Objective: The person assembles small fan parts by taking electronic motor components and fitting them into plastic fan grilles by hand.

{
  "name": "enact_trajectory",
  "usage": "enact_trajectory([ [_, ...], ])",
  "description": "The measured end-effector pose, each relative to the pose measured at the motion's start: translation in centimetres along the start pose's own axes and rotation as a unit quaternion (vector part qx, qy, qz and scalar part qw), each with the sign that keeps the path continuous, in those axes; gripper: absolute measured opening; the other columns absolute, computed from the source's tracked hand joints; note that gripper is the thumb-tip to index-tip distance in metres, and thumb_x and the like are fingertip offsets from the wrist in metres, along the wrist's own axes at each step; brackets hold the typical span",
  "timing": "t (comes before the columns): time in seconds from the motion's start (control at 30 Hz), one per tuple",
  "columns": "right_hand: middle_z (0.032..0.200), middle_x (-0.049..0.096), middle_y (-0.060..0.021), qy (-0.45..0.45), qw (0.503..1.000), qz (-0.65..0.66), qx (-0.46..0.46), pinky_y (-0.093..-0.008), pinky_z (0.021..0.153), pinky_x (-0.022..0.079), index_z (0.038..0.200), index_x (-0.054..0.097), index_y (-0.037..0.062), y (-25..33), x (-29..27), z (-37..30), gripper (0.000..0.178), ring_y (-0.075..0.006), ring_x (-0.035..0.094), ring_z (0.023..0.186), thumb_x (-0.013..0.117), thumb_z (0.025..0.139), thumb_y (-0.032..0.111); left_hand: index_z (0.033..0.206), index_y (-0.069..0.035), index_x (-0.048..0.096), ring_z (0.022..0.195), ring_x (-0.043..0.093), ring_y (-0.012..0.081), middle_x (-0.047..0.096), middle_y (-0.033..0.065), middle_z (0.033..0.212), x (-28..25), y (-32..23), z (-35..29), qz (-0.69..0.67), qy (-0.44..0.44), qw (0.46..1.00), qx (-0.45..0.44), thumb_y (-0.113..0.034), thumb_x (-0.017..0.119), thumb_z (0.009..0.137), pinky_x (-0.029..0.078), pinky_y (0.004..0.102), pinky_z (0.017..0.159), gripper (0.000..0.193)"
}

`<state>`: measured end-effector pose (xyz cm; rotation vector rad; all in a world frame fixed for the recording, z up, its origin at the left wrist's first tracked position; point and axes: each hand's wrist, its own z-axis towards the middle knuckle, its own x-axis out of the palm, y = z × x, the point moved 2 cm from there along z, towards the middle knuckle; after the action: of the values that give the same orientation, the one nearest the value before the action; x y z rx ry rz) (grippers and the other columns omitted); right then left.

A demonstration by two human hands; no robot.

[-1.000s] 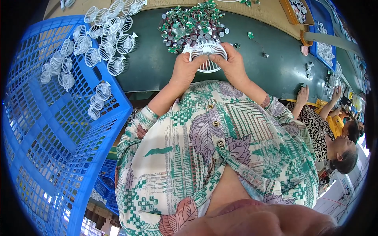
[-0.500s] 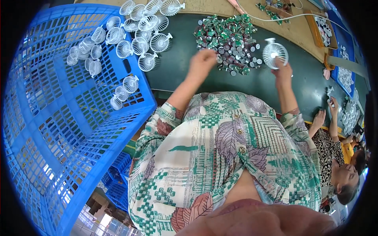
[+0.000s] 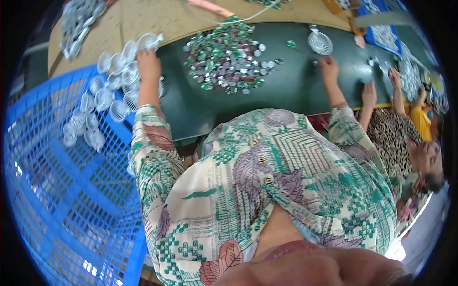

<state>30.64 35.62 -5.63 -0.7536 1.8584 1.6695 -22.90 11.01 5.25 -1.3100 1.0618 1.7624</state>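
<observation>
L fingers at wht fan guard (grip unclear).

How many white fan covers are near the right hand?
1: a white fan cover, just beyond the right hand, over the green tabletop; whether hand and cover touch is unclear.

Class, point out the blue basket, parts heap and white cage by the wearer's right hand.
Blue basket (image 3: 52, 164), head view: its slatted wall.
Parts heap (image 3: 225, 57), head view: its middle.
White cage (image 3: 320, 44), head view: its round body.
</observation>
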Motion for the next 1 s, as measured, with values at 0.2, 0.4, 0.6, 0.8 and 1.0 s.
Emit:
enact_trajectory([
  [0.2, 0.095, 0.054, -0.0133, 0.022, 0.983, -0.153, -0.101, -0.0390, 0.072, 0.046, 0.099, 0.056, 0.0073, 6.4, -1.2, -7.0, 0.031, -0.0307, 0.056, 0.084, 0.063, 0.073, 0.023, 0.085, -0.008, 0.059, 0.083, 0.055, 0.0315, 0.060, 0.0120, 0.083, -0.3, -1.3, 1.3, 0.026, 0.017, 0.999, -0.042, -0.020, 0.059, 0.073, 0.044, 0.0443, 0.070, 0.017],
  [0.4, 0.096, 0.053, -0.0103, 0.101, 0.946, -0.142, -0.272, -0.0376, 0.068, 0.047, 0.092, 0.056, 0.0071, 5.9, -0.2, -8.3, 0.020, -0.0295, 0.056, 0.081, 0.059, 0.074, 0.015, 0.069, -0.006, 0.052, 0.061, 0.055, 0.0307, 0.055, 0.0132, 0.061, -5.0, -7.4, -6.9, -0.114, -0.105, 0.986, -0.059, -0.016, 0.060, 0.069, 0.042, 0.0427, 0.057, 0.013],
  [0.6, 0.097, 0.052, -0.0090, 0.046, 0.953, -0.169, -0.246, -0.0369, 0.068, 0.047, 0.091, 0.056, 0.0074, 7.3, 1.0, -9.0, 0.018, -0.0284, 0.055, 0.084, 0.059, 0.076, 0.016, 0.078, -0.005, 0.053, 0.073, 0.055, 0.0282, 0.056, 0.0112, 0.076, -2.7, -13.1, -15.4, -0.155, 0.076, 0.984, -0.053, -0.019, 0.056, 0.073, 0.043, 0.0418, 0.066, 0.015],
  [0.8, 0.098, 0.052, -0.0102, 0.087, 0.930, -0.138, -0.329, -0.0356, 0.069, 0.047, 0.098, 0.057, 0.0069, 6.4, 1.6, -10.3, 0.022, -0.0284, 0.055, 0.085, 0.058, 0.077, 0.014, 0.090, -0.005, 0.055, 0.086, 0.051, 0.0295, 0.054, 0.0126, 0.094, -3.0, -12.7, -17.7, -0.251, -0.031, 0.957, -0.144, -0.016, 0.059, 0.072, 0.042, 0.0405, 0.073, 0.021],
  [1.0, 0.096, 0.053, -0.0094, 0.126, 0.921, -0.157, -0.333, -0.0355, 0.068, 0.047, 0.094, 0.057, 0.0081, 6.5, 2.5, -10.7, 0.018, -0.0282, 0.056, 0.081, 0.058, 0.078, 0.016, 0.107, -0.005, 0.051, 0.099, 0.047, 0.0338, 0.049, 0.0155, 0.110, -1.3, -10.0, -15.3, -0.207, -0.029, 0.970, -0.128, -0.007, 0.056, 0.069, 0.042, 0.0415, 0.082, 0.038],
])
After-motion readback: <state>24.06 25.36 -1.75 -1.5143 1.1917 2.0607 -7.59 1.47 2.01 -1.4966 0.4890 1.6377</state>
